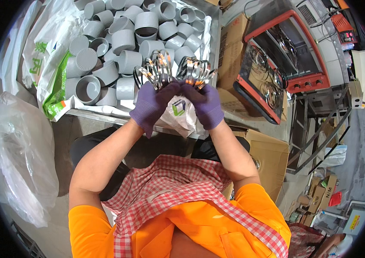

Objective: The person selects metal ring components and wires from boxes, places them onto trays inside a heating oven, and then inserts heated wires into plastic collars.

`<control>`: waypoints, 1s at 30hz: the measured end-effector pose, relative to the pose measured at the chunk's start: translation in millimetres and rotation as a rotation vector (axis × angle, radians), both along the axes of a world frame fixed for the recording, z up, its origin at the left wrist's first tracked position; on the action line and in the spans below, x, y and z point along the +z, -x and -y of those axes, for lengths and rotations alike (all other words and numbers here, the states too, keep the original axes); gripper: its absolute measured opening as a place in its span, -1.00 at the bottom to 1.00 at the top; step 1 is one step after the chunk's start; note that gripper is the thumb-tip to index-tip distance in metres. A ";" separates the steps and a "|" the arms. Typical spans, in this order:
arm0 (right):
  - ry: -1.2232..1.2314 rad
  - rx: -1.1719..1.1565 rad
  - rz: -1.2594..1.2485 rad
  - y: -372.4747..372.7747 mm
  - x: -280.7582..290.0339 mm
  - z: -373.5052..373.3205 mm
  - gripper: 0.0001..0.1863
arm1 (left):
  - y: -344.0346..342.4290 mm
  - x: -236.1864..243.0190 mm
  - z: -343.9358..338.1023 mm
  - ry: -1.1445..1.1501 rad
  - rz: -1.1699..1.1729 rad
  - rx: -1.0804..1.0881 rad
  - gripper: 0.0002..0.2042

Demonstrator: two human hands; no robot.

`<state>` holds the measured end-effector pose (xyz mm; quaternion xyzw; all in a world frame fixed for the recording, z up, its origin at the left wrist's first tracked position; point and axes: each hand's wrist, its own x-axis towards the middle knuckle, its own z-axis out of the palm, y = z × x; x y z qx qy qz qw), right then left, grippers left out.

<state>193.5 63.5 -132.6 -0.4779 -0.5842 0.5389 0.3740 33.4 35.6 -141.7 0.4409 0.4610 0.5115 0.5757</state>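
My left hand (150,105), in a purple glove, is closed on a bundle of thin shiny metal rings (156,69). My right hand (204,103), gloved alike, grips a second bundle of metal rings (193,69) just beside the first. The two hands nearly touch, fingers curled under the rings, over a white plastic bag (180,118) at the near edge of a metal tray (214,34). Behind them, grey ribbed cups (123,41) are heaped in the tray, several tipped over.
A red countertop oven (307,84) stands right, its door lowered with metal rings on it, beside cardboard boxes (268,159) and a metal rack (320,129). A clear plastic bag (19,155) lies left. Another person's arm (328,247) shows at lower right.
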 end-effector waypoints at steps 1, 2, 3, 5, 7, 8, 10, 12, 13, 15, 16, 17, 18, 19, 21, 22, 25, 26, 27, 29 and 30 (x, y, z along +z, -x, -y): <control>-0.053 0.000 0.077 -2.1 -2.8 0.5 -0.76 | -0.4 1.8 -0.1 0.030 0.028 -0.001 -0.78; -0.093 0.019 0.174 -0.3 4.2 1.7 -0.77 | 0.8 3.5 0.7 0.063 0.053 0.002 -0.77; -0.060 0.046 0.182 -1.4 2.1 2.1 -0.77 | 1.8 4.4 1.5 0.096 0.078 0.006 -0.76; 0.007 0.098 0.200 -1.8 -1.2 3.4 -0.74 | -1.1 5.9 4.8 0.129 0.133 0.015 -0.75; -0.006 0.131 0.183 3.0 7.0 7.8 -0.74 | -1.6 6.0 6.9 0.147 0.163 0.022 -0.77; 0.046 0.109 0.088 3.8 0.5 8.1 -0.74 | -1.9 6.1 7.1 0.147 0.165 0.024 -0.79; 0.139 0.075 -0.135 5.0 -2.7 8.8 -0.75 | 1.6 -2.4 5.2 0.155 0.118 0.020 -0.82; 0.256 0.077 -0.203 1.3 -0.1 3.9 -0.77 | 0.4 -2.7 3.2 0.229 0.219 0.085 -0.82; 0.314 0.075 -0.240 -0.9 0.9 1.7 -0.78 | -0.5 -2.5 3.0 0.266 0.268 0.114 -0.82; 0.245 0.068 -0.234 -4.1 -3.3 -2.6 -0.80 | 2.5 4.5 -1.5 0.271 0.349 0.170 -0.83; 0.005 0.102 -0.152 -6.7 -5.3 -3.3 -0.82 | 5.5 1.0 -4.4 0.274 0.433 0.193 -0.83; -0.228 0.138 -0.064 -10.1 -8.9 -5.2 -0.83 | 7.9 -2.1 -6.9 0.282 0.516 0.219 -0.83; -0.482 0.108 -0.028 -14.2 -12.0 -11.2 -0.85 | 9.3 -4.0 -8.0 0.250 0.524 0.219 -0.82; 0.029 -0.029 -0.391 -22.6 -8.6 -19.1 -0.85 | 9.5 -6.2 -9.1 0.220 0.533 0.219 -0.81; -0.158 -0.157 -0.265 -37.3 3.3 -29.4 -0.81 | 18.9 -11.2 -9.9 0.274 0.543 0.217 -0.77; -0.235 -0.304 -0.130 -44.2 14.2 -30.4 -0.79 | 18.7 -9.1 -9.2 0.261 0.551 0.219 -0.80; -0.521 -0.549 0.428 -93.7 19.3 -46.4 -0.71 | 13.0 -5.9 -9.5 0.200 0.577 0.187 -0.89; -0.528 -0.506 0.690 -106.0 23.9 -48.4 -0.68 | 12.8 -5.1 -8.7 0.177 0.579 0.177 -0.92; -0.530 -0.458 0.952 -116.6 28.9 -49.8 -0.66 | 12.2 -1.9 -7.4 0.171 0.572 0.157 -0.93; -0.449 -0.304 1.161 -130.6 26.6 -58.7 -0.69 | 11.5 4.4 -5.5 0.159 0.561 0.116 -0.91; -0.395 -0.216 1.268 -134.0 27.3 -60.3 -0.71 | 11.7 5.4 -4.2 0.176 0.488 0.116 -0.91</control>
